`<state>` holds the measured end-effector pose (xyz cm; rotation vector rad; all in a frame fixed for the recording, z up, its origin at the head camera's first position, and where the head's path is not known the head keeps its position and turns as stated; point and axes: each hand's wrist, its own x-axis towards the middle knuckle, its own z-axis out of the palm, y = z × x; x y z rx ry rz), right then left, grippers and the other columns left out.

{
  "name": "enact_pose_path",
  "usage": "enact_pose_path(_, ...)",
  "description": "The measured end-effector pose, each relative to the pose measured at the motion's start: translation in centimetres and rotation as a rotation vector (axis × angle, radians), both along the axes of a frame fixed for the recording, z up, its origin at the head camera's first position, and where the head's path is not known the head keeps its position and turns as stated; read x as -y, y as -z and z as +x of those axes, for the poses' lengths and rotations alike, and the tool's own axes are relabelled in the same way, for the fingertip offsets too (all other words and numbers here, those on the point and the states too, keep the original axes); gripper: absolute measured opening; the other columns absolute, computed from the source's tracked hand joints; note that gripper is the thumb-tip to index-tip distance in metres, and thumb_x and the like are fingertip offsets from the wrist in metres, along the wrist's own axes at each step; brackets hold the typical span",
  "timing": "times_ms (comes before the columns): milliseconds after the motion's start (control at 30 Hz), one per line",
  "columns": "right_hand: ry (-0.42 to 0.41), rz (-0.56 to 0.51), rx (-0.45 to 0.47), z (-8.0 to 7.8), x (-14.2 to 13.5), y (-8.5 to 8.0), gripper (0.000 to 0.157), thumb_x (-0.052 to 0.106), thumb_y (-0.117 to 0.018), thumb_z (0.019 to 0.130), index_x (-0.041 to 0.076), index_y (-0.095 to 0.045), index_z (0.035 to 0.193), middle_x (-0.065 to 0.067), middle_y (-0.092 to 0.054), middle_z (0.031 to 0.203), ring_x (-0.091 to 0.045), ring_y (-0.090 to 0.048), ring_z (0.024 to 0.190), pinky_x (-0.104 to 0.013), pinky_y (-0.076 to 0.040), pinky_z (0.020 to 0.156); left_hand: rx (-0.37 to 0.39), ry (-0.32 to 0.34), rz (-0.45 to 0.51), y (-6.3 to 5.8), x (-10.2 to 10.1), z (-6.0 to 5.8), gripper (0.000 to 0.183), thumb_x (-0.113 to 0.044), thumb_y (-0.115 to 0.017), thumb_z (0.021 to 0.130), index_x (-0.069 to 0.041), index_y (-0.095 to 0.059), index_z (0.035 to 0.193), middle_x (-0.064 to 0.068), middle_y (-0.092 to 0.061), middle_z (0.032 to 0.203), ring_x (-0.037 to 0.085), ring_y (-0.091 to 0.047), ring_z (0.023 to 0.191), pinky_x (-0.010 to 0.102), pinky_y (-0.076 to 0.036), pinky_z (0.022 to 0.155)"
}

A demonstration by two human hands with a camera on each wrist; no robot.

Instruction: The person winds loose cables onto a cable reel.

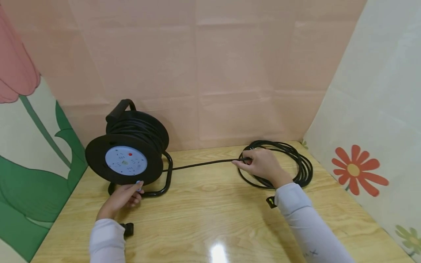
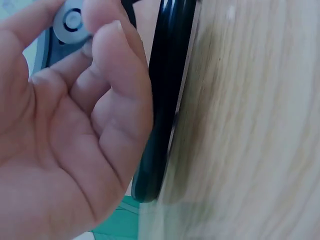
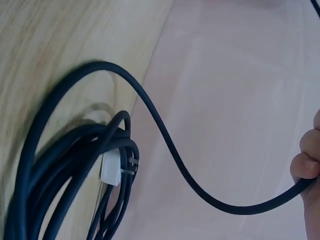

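A black cable reel (image 1: 125,159) with a pale blue socket face (image 1: 126,161) stands on the left side of the table. My left hand (image 1: 121,199) pinches the small crank knob (image 2: 71,21) at the lower rim of the reel. Between the reel and my right hand (image 1: 264,166), a stretch of black cable (image 1: 204,164) runs nearly straight above the wood. The fingers of my right hand grip this cable. Below and behind that hand lies a loose cable coil (image 1: 304,168). Among its loops in the right wrist view is a white plug (image 3: 111,167) with metal pins.
The reel's black tube frame (image 1: 169,175) rests on the wooden table (image 1: 200,215). A pink backdrop (image 1: 210,73) rises behind the table, and a pale flower-printed sheet (image 1: 371,109) borders the right side. Green leaf prints (image 1: 29,186) cover the left sheet.
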<state>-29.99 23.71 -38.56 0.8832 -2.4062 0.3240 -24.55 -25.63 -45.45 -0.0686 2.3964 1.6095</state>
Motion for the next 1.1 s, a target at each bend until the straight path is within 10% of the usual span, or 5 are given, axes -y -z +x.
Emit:
enact_pose_path(400, -0.012, 0.001, 0.051, 0.0, 0.7, 0.7, 0.038, 0.043, -0.064, 0.096, 0.026, -0.045, 0.068, 0.015, -0.036, 0.055, -0.004, -0.030, 0.045, -0.025, -0.026, 0.045, 0.039, -0.120, 0.183, -0.5, 0.7, 0.4, 0.053, -0.038, -0.062, 0.100, 0.013, -0.063, 0.115, 0.006, -0.069, 0.091, 0.014, -0.069, 0.080, 0.027, -0.059, 0.073)
enact_pose_path(1100, 0.007, 0.095, 0.079, 0.0, 5.1, 1.9, 0.020, 0.035, -0.061, 0.094, 0.021, -0.069, 0.084, 0.010, -0.064, 0.073, -0.006, -0.048, 0.059, -0.033, -0.040, 0.063, 0.003, -0.317, 0.218, -1.1, 3.7, 1.6, 0.069, -0.045, -0.062, 0.098, 0.015, -0.048, 0.130, -0.003, -0.067, 0.087, 0.003, -0.065, 0.077, 0.021, -0.057, 0.075)
